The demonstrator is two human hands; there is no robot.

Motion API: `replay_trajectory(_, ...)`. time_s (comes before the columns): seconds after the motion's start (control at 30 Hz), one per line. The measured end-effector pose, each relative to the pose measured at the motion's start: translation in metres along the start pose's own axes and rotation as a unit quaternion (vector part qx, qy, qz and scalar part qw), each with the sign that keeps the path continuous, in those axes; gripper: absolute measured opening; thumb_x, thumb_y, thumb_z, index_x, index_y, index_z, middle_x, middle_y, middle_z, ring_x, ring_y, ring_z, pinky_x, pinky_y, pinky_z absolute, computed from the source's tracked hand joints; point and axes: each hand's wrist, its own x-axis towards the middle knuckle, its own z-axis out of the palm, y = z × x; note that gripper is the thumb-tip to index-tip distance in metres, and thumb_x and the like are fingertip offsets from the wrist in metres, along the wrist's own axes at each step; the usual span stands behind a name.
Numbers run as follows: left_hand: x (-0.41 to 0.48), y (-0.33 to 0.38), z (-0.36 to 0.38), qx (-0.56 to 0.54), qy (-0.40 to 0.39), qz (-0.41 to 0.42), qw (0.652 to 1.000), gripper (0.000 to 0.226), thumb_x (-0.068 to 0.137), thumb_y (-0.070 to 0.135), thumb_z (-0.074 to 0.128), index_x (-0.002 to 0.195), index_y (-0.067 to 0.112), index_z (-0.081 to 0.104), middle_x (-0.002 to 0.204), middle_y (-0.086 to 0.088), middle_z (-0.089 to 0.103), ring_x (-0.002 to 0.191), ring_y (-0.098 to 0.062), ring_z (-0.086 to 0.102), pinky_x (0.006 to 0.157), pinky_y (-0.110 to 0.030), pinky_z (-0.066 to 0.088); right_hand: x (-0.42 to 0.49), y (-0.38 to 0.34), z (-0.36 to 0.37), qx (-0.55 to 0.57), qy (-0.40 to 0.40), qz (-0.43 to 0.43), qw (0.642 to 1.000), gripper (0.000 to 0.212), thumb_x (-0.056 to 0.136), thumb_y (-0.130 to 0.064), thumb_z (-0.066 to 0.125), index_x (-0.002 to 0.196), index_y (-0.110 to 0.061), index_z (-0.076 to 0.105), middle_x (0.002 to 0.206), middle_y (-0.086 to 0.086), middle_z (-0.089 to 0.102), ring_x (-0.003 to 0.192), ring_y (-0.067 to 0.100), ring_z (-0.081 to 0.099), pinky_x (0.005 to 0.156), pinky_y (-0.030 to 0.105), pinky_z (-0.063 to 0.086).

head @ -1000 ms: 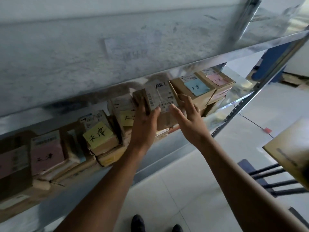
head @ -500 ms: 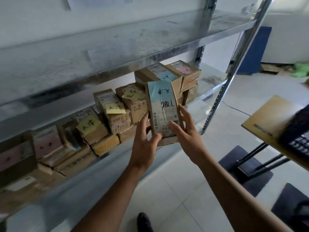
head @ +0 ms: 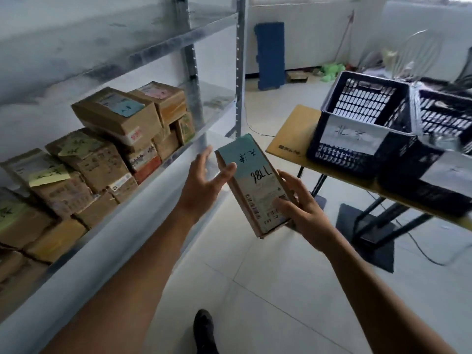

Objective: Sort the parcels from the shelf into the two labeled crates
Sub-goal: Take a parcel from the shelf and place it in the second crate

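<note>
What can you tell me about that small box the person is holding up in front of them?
The parcel is a slim, oblong brown cardboard box, held tilted in mid-air. A pale blue note with handwritten characters covers its upper end; below it, "98LL" is written in black marker above a printed shipping label with barcodes. The right hand grips its lower right side, thumb on the face; the left hand, fingers relaxed, touches its upper left edge.
</note>
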Motion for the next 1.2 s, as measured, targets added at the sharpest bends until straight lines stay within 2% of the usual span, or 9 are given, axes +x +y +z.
replay_trajectory(0.1,0.02,0.009,0.015,-0.096,-0.107,-0.015,0.989,0.083,0.08,0.065,0.07,0.153,0.044,0.035,0.144,0.002,0.057,0.133,-0.017,0.055,0.108,-0.056,0.046,-0.018,-0.013,-0.027,-0.019,0.002,-0.001,1.0,0.063,0.089,-0.025,0.065,0.149,-0.035,0.046,0.138,0.005,0.06,0.122,0.018,0.065,0.087,0.04,0.062)
replay_trajectory(0.23,0.038,0.016,0.025,-0.17,-0.173,-0.03,0.97,0.059,0.096,0.036,0.067,0.149,0.036,0.043,0.113,0.0,0.072,0.118,-0.024,0.066,0.103,-0.055,0.052,-0.023,-0.029,-0.046,-0.034,0.054,-0.031,0.997,0.057,0.089,-0.026,0.065,0.144,-0.037,0.053,0.137,0.006,0.062,0.121,0.022,0.066,0.083,0.039,0.063)
replay_trajectory(0.4,0.044,0.016,0.036,-0.256,-0.119,-0.067,0.957,0.041,0.099,0.034,0.062,0.138,0.031,0.052,0.115,-0.001,0.073,0.118,-0.028,0.065,0.105,-0.058,0.049,-0.008,-0.025,-0.029,-0.064,0.303,-0.045,0.95,0.084,0.075,-0.077,0.07,0.147,-0.051,0.036,0.149,0.007,0.039,0.136,0.029,0.051,0.093,0.041,0.061)
replay_trajectory(0.53,0.041,0.022,0.05,-0.328,-0.068,-0.096,0.937,0.054,0.1,0.032,0.063,0.147,0.026,0.039,0.121,-0.005,0.072,0.119,-0.029,0.066,0.104,-0.056,0.049,0.003,-0.021,0.016,-0.032,0.361,-0.042,0.931,0.081,0.078,-0.067,0.067,0.148,-0.044,0.033,0.145,0.0,0.032,0.136,0.022,0.043,0.107,0.036,0.049)
replay_trajectory(0.63,0.037,0.021,0.055,-0.318,-0.126,-0.095,0.935,0.074,0.098,0.031,0.064,0.156,0.042,0.019,0.123,-0.002,0.07,0.116,-0.028,0.066,0.102,-0.057,0.047,0.017,-0.027,0.035,0.041,0.36,-0.084,0.928,0.09,0.089,-0.051,0.069,0.157,-0.052,0.009,0.151,0.004,0.04,0.133,0.016,0.051,0.104,0.041,0.055)
replay_trajectory(0.77,0.036,0.019,0.056,-0.299,-0.221,-0.09,0.924,0.087,0.079,0.04,0.075,0.151,0.045,0.028,0.123,0.0,0.069,0.116,-0.031,0.066,0.096,-0.062,0.053,0.029,-0.035,0.027,0.102,0.374,-0.106,0.916,0.103,0.098,-0.031,0.069,0.16,-0.053,-0.009,0.145,0.009,0.056,0.121,0.015,0.067,0.079,0.029,0.063)
replay_trajectory(0.9,0.034,0.027,0.066,-0.317,-0.259,-0.077,0.909,0.082,0.075,0.042,0.076,0.143,0.039,0.031,0.13,-0.003,0.062,0.114,-0.035,0.067,0.092,-0.055,0.058,0.028,-0.043,0.032,0.092,0.34,-0.138,0.926,0.093,0.103,-0.006,0.06,0.156,-0.058,0.003,0.145,0.005,0.053,0.12,0.018,0.07,0.082,0.037,0.064)
replay_trajectory(1.03,0.026,0.032,0.085,-0.276,-0.294,-0.07,0.912,0.077,0.069,0.056,0.077,0.132,0.044,0.034,0.131,0.005,0.057,0.114,-0.02,0.064,0.082,-0.041,0.057,0.024,-0.04,0.027,0.118,0.395,-0.135,0.901,0.088,0.101,-0.014,0.063,0.159,-0.054,0.012,0.148,0.009,0.052,0.122,0.023,0.068,0.088,0.057,0.062)
replay_trajectory(1.2,0.038,0.03,0.095,-0.162,-0.282,0.024,0.945,0.069,0.08,0.07,0.051,0.141,0.039,0.039,0.145,0.01,0.04,0.111,0.006,0.051,0.075,-0.011,0.042,-0.006,-0.037,-0.008,0.093,0.436,-0.101,0.889,0.067,0.096,-0.024,0.065,0.153,-0.047,0.038,0.14,0.015,0.057,0.123,0.036,0.066,0.084,0.054,0.063)
